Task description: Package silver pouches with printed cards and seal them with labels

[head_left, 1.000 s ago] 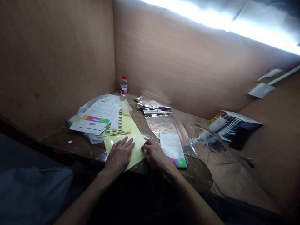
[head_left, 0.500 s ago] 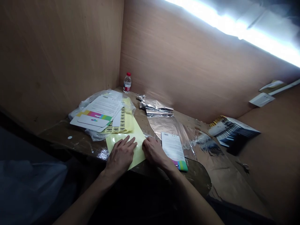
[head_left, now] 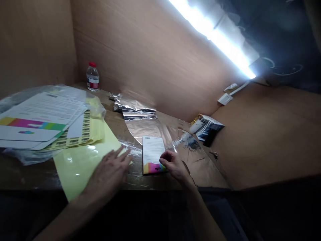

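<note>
The left hand (head_left: pixel 106 175) is laid on the yellow sheet (head_left: pixel 80 170). Its fingers (head_left: pixel 120 158) are spread wide, and their tips are placed near the right edge of this sheet. No thing is seen to be gripped by them.

The right hand (head_left: pixel 174 165) is placed beside the white card (head_left: pixel 152 150). Its fingers (head_left: pixel 166 158) are bent and kept narrow, and they are touching the lower right part of the card, just above its coloured band. Whether the card is pinched by them cannot be told.

The card is lying flat on the table (head_left: pixel 155 182), between the two hands and just left of the right fingers. Under and beyond these fingers, a foil sheet (head_left: pixel 142 129) is spread on the table.

Left of the left fingers, a pile of printed cards (head_left: pixel 37 120) is lying on a barcode label sheet (head_left: pixel 85 130), and a clear plastic bag (head_left: pixel 25 157) is seen under them. Beyond the left fingers, folded foil bags (head_left: pixel 134 110) are lying on the table, and farther on a water bottle (head_left: pixel 92 77) with a red cap is standing upright near the wooden wall (head_left: pixel 150 60). Well to the right of the right fingers, a stack of booklets (head_left: pixel 207 127) is placed at the table's far side.
</note>
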